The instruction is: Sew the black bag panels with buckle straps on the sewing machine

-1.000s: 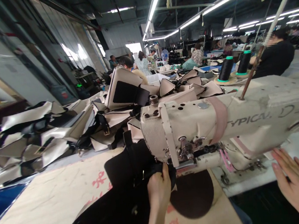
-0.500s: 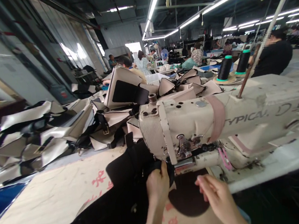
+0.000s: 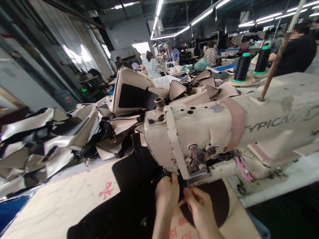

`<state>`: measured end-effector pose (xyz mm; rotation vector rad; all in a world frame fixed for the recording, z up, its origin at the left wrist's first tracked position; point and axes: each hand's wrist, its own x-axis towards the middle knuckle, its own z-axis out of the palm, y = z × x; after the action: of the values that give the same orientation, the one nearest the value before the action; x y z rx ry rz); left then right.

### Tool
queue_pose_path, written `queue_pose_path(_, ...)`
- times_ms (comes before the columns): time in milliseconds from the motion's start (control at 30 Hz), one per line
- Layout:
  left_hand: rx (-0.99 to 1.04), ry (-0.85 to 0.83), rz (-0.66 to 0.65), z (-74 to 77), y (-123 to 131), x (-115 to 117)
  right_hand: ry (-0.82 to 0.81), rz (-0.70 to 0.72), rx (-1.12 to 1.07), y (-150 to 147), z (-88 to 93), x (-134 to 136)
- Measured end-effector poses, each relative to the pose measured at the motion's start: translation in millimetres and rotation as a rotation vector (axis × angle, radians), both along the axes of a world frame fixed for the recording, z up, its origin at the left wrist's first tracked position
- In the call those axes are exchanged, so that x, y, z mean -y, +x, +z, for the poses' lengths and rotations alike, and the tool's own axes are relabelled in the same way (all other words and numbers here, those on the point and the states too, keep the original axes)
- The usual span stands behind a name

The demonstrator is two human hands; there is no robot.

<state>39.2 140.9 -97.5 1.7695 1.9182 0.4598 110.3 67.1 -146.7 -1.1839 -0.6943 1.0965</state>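
Observation:
A large black bag piece (image 3: 116,223) with small metal fittings lies across the board and reaches up to the needle area of the sewing machine (image 3: 194,127). My left hand (image 3: 167,194) is closed on its edge, just left of the presser foot. Close beside it, my right hand (image 3: 201,210) is pinched shut below the needle area; what its fingertips hold is hidden. Under and behind my right hand a dark brown piece with a rounded edge (image 3: 221,200) lies flat on the board. Around the needle, the machine head and my fingers hide the material.
The pale wooden board (image 3: 57,210) bears red handwriting. Behind it rises a heap of beige and black bag pieces (image 3: 64,137). Black thread cones (image 3: 242,67) stand behind the machine. At the right back is a person in black (image 3: 295,52); others sit farther off.
My right hand has moved left from the brown piece's right side to beside my left hand, its fingers now pinched. My left hand stays on the black piece, which has barely shifted.

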Motion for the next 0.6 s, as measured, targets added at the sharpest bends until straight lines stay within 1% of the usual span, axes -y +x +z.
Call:
queue_pose_path(167,0.000,0.034,-0.027,-1.4,1.6,-7.5,-0.038,-0.033,0.020,-2.6,5.5,-13.4)
queue_pose_path(233,0.019,0.050,-0.055,-2.3,0.9,-9.6,-0.038,0.008,0.031,0.1,8.9,-11.5)
queue_pose_path(300,0.039,0.060,-0.073,-2.4,0.1,-10.6,-0.017,0.080,0.073,13.6,13.5,-1.5)
queue_pose_path(333,0.049,0.062,-0.076,-2.1,-0.1,-10.6,0.002,0.091,0.126,26.5,16.3,6.4)
queue_pose_path(367,0.059,0.063,-0.077,-1.7,-0.3,-10.3,0.033,0.073,0.211,44.2,19.4,15.8)
queue_pose_path(400,0.069,0.062,-0.075,-1.1,-0.3,-9.7,0.069,0.005,0.329,66.9,22.7,26.2)
queue_pose_path(467,0.088,0.058,-0.066,0.4,0.0,-8.0,0.210,-0.234,0.687,124.3,29.7,47.4)
queue_pose_path(533,0.104,0.053,-0.053,1.8,0.4,-6.4,0.333,-0.578,1.071,189.5,35.7,65.8)
queue_pose_path(567,0.110,0.051,-0.047,2.4,0.5,-5.8,0.334,-0.729,1.235,220.8,37.7,73.4)
queue_pose_path(600,0.115,0.047,-0.041,2.9,0.7,-5.3,0.302,-0.824,1.373,249.1,38.6,79.6)
